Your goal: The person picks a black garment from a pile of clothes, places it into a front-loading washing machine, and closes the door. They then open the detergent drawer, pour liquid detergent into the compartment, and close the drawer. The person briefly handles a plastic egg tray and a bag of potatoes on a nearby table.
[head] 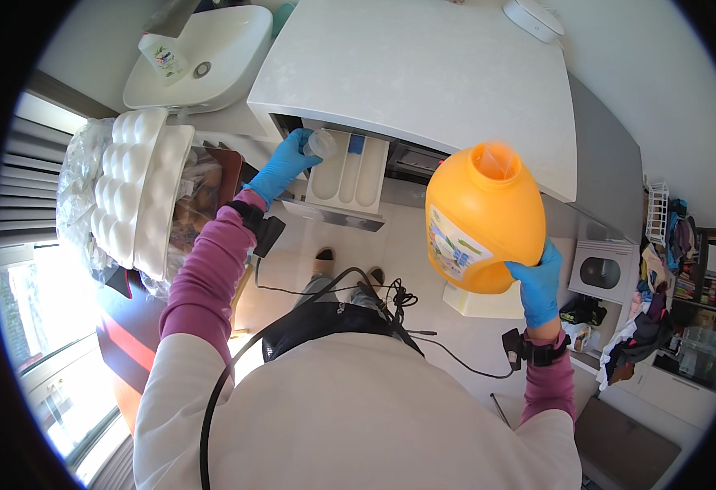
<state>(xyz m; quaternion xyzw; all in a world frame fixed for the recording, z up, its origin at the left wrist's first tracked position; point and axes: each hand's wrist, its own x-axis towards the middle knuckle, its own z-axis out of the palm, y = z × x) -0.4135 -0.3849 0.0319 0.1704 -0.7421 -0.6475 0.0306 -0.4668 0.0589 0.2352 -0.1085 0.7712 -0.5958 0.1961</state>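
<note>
My left hand [284, 164], in a blue glove, holds a small translucent plastic cup [320, 144] by its side. The cup is over the left part of a pulled-out white detergent drawer [333, 184], which has long compartments and a blue insert [356, 144] at its back. My right hand [538, 278], also gloved in blue, grips a large orange plastic jug [486, 214] low on its right side, around the handle area. The jug's mouth is uncapped and faces up; a label is on its side. The two hands are well apart.
A pale countertop [419, 67] overhangs the drawer. White egg trays [134, 190] and plastic bags are stacked at left, below a washbasin [235, 49] holding a white bottle [165, 59]. A black cable [260, 334] crosses my body. Hanging clothes [639, 324] are at far right.
</note>
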